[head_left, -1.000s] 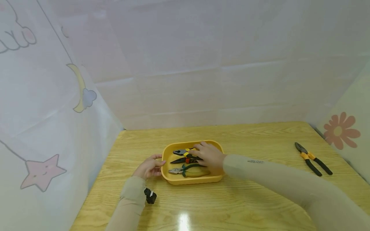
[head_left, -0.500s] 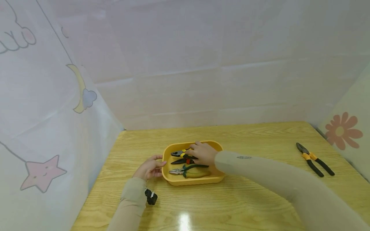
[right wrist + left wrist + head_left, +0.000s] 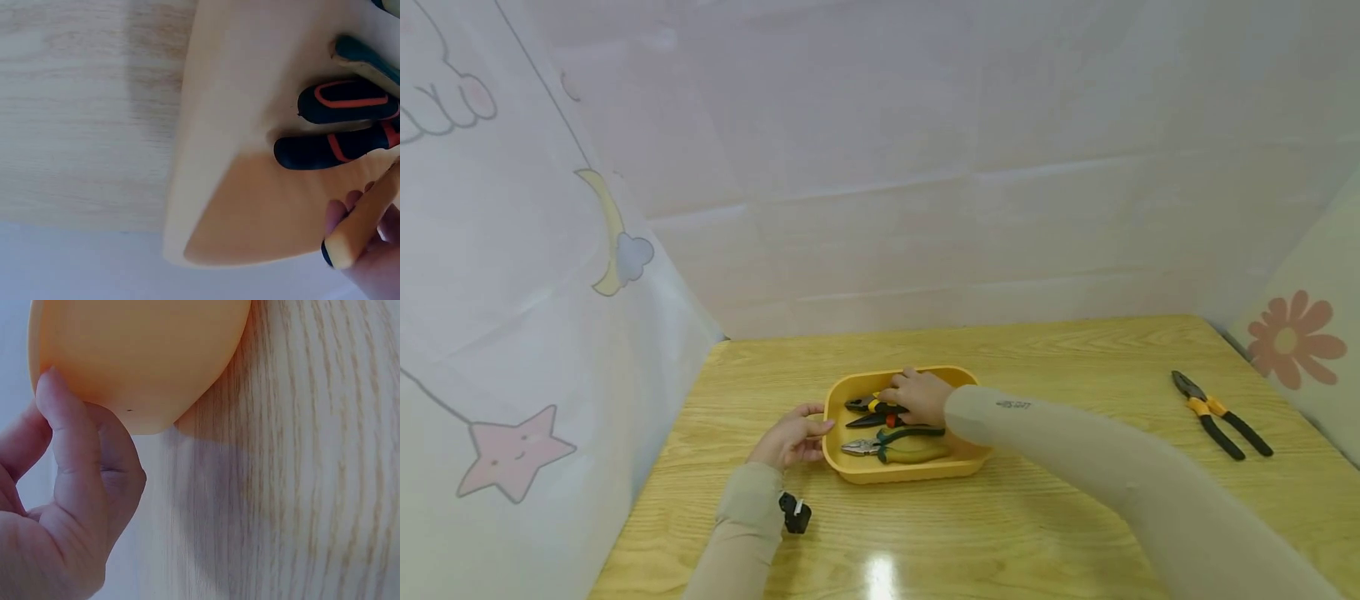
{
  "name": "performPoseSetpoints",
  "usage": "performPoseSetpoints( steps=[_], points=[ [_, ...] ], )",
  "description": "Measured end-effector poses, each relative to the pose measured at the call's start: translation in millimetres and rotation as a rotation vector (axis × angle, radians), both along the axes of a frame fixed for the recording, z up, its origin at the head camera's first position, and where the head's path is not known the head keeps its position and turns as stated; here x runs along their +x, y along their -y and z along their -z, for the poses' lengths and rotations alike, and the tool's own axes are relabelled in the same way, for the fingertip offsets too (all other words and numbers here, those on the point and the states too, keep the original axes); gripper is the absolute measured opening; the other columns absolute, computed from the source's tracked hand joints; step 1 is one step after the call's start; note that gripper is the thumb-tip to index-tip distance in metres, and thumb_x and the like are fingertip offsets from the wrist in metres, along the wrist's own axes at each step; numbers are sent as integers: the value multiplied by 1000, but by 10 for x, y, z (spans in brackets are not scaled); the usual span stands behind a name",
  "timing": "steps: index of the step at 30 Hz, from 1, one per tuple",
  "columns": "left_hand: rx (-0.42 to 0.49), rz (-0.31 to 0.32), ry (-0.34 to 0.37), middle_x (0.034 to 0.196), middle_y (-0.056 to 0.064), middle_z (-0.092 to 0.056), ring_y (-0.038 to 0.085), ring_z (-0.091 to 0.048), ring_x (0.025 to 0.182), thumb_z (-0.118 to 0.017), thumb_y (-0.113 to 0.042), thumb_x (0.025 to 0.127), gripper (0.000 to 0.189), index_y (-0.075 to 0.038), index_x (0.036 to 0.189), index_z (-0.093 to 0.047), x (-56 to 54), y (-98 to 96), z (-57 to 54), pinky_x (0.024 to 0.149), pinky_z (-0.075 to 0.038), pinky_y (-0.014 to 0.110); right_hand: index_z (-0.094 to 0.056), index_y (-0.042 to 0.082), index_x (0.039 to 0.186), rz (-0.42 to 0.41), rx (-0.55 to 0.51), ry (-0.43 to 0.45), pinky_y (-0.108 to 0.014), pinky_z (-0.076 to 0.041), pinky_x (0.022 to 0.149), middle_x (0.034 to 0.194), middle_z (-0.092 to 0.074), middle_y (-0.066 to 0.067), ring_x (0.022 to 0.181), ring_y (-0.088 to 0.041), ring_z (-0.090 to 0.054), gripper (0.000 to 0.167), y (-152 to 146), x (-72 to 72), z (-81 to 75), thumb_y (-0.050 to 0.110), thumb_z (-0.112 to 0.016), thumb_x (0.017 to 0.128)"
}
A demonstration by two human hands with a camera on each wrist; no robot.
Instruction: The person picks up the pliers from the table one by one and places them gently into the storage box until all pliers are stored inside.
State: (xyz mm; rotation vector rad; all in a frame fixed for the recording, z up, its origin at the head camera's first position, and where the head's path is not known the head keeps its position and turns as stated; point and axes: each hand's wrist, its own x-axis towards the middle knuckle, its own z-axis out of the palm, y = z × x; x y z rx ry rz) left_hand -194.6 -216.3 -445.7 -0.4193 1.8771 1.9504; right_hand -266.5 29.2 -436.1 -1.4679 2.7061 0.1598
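Note:
In the head view, a yellow plastic tray [image 3: 904, 475] holds several pliers. My left hand [image 3: 792, 439] pinches its left rim; the left wrist view shows the thumb and fingers of this hand [image 3: 75, 469] at the wall of the tray [image 3: 144, 356]. My right hand [image 3: 922, 397] reaches inside at the back and grips yellow-and-black pliers [image 3: 863, 405]. Their yellow handle [image 3: 359, 231] lies in the curled fingers in the right wrist view. Beside them are needle-nose pliers [image 3: 867, 422] with black-and-red handles [image 3: 331, 149], then green-and-yellow pliers [image 3: 913, 452] nearest the front.
Orange-and-black pliers [image 3: 1217, 415] lie on the wooden table [image 3: 1075, 525] at the far right. A small black object [image 3: 795, 513] shows beside the left wrist. A pale printed sheet [image 3: 865, 208] hangs behind the table's back edge.
My right hand has moved left inside the tray, toward the heads of the yellow-and-black pliers. The left hand keeps its hold on the tray's left rim.

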Motion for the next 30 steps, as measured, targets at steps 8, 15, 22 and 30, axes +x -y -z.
performPoseSetpoints(
  steps=[8, 15, 22, 30],
  points=[
    [-9, -6, 0, 91, 13, -55, 13, -54, 64, -56, -3, 98, 40, -1, 135, -41, -20, -2, -1, 51, -51, 22, -45, 21, 147, 68, 128, 151, -43, -46, 97, 135, -50, -11, 123, -30, -49, 58, 39, -91, 18, 33, -65, 94],
    [-24, -4, -4, 92, 14, -56, 13, -54, 63, -56, -4, 98, 40, -1, 135, -42, -10, -2, -15, 50, -51, 22, -48, 24, 145, 121, 115, 272, -46, -42, 102, 140, -48, -8, 127, -30, -45, 55, 19, -112, -71, 33, -66, 94],
    [-43, -8, -4, 91, 12, -58, 13, -53, 62, -56, -5, 98, 39, -1, 134, -43, 7, 6, -12, 49, -50, 22, -57, 14, 137, 73, 9, 287, -43, -44, 99, 129, -57, -9, 118, -28, -53, 42, -222, -60, -192, 25, -63, 97],
    [-47, -33, -2, 94, 15, -59, 13, -55, 62, -56, -6, 98, 41, -1, 136, -42, 40, -19, -17, 49, -50, 22, -61, 5, 131, 56, -175, 238, -49, -38, 105, 127, -61, -11, 119, -31, -53, 37, -523, 140, -312, 19, -63, 97]
  ],
)
